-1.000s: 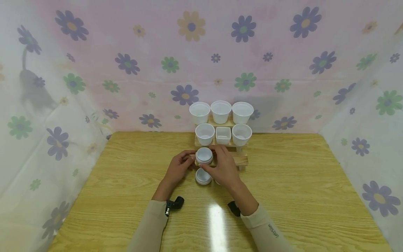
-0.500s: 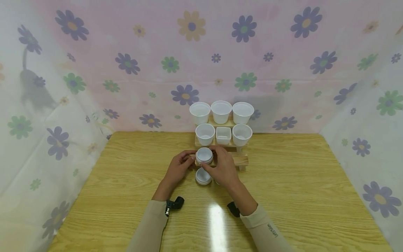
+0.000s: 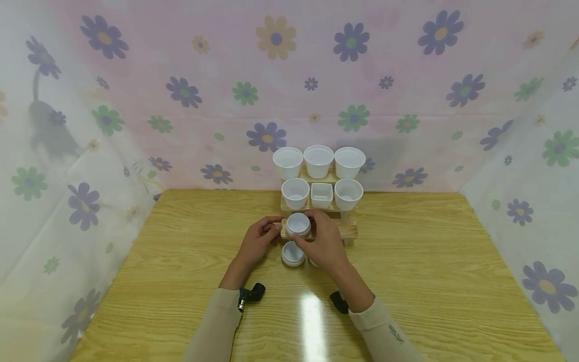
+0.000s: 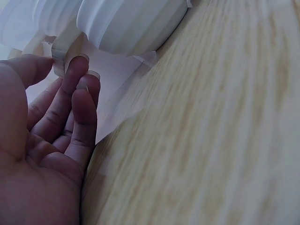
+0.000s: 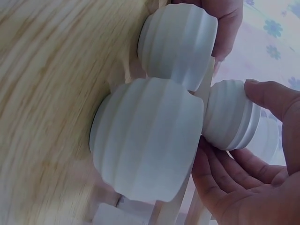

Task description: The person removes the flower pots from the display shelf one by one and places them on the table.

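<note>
One ribbed pot (image 3: 298, 224), pinched by the right hand (image 3: 326, 242), has edged rightward on the wooden step (image 3: 347, 232), placement seemingly unfinished; the left hand (image 3: 257, 242) pinches the step's end.

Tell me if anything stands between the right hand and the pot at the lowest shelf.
Nothing visible does: the right hand grips the pot directly, thumb on one side, fingers on the other. Two other pots stand in front of the shelf, not between them.
</note>
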Available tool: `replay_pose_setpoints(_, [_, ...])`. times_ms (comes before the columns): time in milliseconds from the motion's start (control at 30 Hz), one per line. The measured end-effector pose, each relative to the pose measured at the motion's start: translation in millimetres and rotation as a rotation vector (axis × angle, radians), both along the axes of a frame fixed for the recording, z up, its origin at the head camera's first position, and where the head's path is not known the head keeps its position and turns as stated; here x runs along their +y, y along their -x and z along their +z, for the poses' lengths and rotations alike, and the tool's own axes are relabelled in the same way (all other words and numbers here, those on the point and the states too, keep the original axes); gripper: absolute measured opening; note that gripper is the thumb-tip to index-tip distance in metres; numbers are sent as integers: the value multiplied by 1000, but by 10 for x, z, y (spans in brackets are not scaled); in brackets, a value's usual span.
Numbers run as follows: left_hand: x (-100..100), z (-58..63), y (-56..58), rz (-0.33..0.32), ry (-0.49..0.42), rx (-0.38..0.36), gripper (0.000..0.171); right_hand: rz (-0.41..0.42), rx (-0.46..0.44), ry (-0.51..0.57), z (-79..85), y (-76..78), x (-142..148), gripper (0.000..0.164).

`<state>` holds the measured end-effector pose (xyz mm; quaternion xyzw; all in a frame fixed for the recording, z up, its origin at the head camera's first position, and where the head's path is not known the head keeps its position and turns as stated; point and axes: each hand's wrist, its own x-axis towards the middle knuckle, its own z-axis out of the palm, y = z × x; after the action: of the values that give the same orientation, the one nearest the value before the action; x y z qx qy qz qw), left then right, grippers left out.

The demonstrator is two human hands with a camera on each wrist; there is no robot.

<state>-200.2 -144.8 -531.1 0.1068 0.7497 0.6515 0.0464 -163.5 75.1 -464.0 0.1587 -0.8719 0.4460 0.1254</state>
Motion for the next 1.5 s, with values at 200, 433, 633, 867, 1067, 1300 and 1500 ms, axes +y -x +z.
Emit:
replay_pose_setpoints(200, [-2,6,0,3,7,1,30,3,35,14,2,-29,54,57])
replay_pose_setpoints(433, [5,-1,1,7,-5,4,31,-2,28,41,-13,-44,116,56])
replay_pose_setpoints(633, [7,-2,11,4,-8,11,30,0,-22,97,18,-98,184,56])
replay_pose_setpoints(867, [-7,-37,27,-7,-5,32,31,-18,-57,112,66,-185,277,57])
replay_pose_setpoints(1067, [3,-51,13,9,-8,14,29,-20,-19,94,68,-226,340,58])
replay_pose_setpoints(1300, [7,-32,4,10,-15,9,29,-10,-19,103,60,-272,375,59])
replay_pose_setpoints(1500, [1,-20,2,2,-7,10,30,-14,-3,93,69,-304,431,58])
